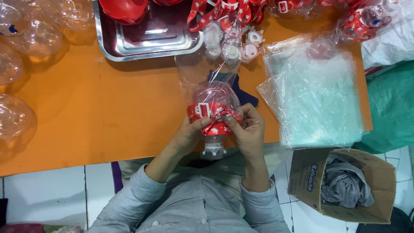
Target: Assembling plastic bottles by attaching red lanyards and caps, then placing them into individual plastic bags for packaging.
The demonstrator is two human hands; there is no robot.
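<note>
Over the orange table (129, 108), both hands (189, 133) (250, 129) hold a bottle (214, 108) — cap toward the person.

Tabletop (129, 112): orange, fills the upper frame.
Upper centre: steel tray (110, 47).
Left edge: clear plastic bottles (15, 116).
Right: stack of clear bags (319, 99).
Top centre: white caps (233, 47).

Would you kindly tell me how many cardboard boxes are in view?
1: an open cardboard box on the tiled floor at lower right, below the orange table, holding grey cloth. Others may lie outside the picture.
</note>
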